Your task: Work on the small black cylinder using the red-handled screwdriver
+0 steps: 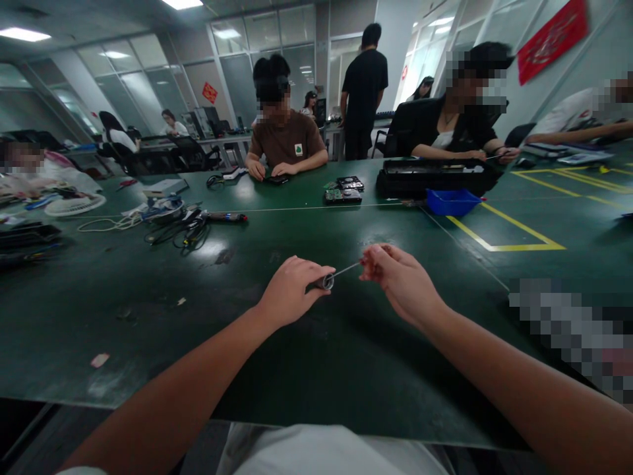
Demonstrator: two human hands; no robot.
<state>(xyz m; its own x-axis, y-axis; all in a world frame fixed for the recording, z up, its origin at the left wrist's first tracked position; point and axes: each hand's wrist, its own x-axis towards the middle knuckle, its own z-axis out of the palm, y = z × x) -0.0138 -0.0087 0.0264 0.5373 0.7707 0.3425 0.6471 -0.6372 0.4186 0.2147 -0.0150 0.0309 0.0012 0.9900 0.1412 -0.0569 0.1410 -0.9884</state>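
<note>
Near the middle of the view, my left hand grips a small dark cylindrical part between thumb and fingers, its round metallic end facing right. My right hand, a little to the right, is closed in a pinch on the handle end of a thin metal rod. The rod slants down to the left, and its far tip meets the round end of the cylinder. Whether the tip goes inside cannot be made out. Both hands are above the green table.
Tangled cables and a dark pen-like tool lie left of centre. Circuit boards with disk drives, a long black case and a blue tray stand farther back. People sit across the table.
</note>
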